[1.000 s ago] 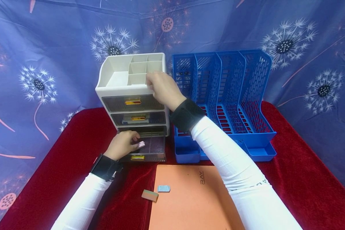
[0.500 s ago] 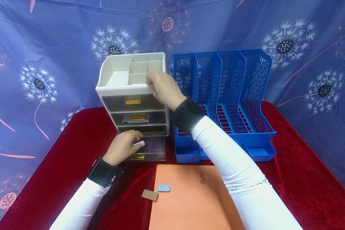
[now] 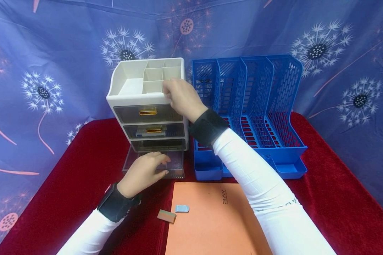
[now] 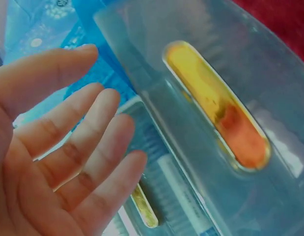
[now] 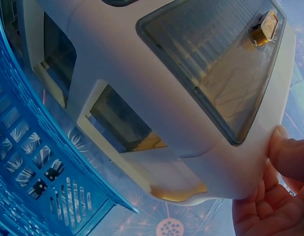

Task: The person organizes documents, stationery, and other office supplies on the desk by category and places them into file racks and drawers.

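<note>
My left hand (image 3: 144, 174) is over the front of the pulled-out bottom drawer (image 3: 175, 161), fingers relaxed and spread. In the left wrist view the palm holds nothing, and the drawer's gold handle (image 4: 218, 105) shows beside it. The drawer is smoky and see-through; the hand hides part of its inside and its handle in the head view. My right hand (image 3: 184, 98) grips the top front rim of the white drawer organizer (image 3: 127, 100) at its right corner. Thumb (image 5: 289, 155) and fingers pinch that rim in the right wrist view. Two upper drawers with gold handles are closed.
A blue file rack (image 3: 249, 156) stands right of the organizer. An orange folder (image 3: 210, 223) lies in front on the red cloth (image 3: 67, 177). A light blue eraser (image 3: 182, 209) rests on the folder; a brown-and-green eraser (image 3: 166, 216) lies by its left edge.
The left hand was pinching a small pale pink piece inside the drawer; now its fingers have opened and it has drawn back toward the drawer front. The right hand has stayed in place.
</note>
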The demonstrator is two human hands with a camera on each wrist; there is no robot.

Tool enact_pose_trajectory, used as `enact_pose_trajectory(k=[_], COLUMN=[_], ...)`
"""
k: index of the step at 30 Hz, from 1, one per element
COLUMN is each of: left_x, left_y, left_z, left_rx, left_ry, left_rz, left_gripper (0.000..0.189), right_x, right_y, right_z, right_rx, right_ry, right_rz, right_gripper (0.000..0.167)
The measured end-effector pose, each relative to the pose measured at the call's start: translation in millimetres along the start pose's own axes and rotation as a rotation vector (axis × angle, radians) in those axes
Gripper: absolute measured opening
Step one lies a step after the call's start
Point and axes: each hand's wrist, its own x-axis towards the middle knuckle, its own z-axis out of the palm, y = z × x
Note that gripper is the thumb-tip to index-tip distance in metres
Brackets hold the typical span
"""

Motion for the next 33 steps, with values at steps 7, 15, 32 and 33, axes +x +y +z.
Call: enact_pose_trajectory(k=[7, 15, 32, 33], left_x=[-6.1, -15.3, -24.4, -24.5], left_y=[16.7, 36.1, 52.7, 53.4], left_z=[2.8, 15.9, 45.7, 46.2], left_rx=[0.016, -0.037, -0.009, -0.004], left_ry=[-0.043, -0.186, -0.351, -0.356], left_rz=[0.093, 0.182, 0.26, 0.261], left_gripper=[0.03, 0.03, 0.017, 0.017], right_x=[-0.6, 0.2, 0.5, 0.5], right_y=[0, 0, 0, 0], right_z=[0, -1, -1, -1], right_rx=[0.005, 0.003, 0.003, 0.002], right_ry=[-0.001, -0.02, -0.011, -0.009], right_rz=[0.005, 0.018, 0.011, 0.009], right_gripper=[0.014, 0.015, 0.014, 0.014])
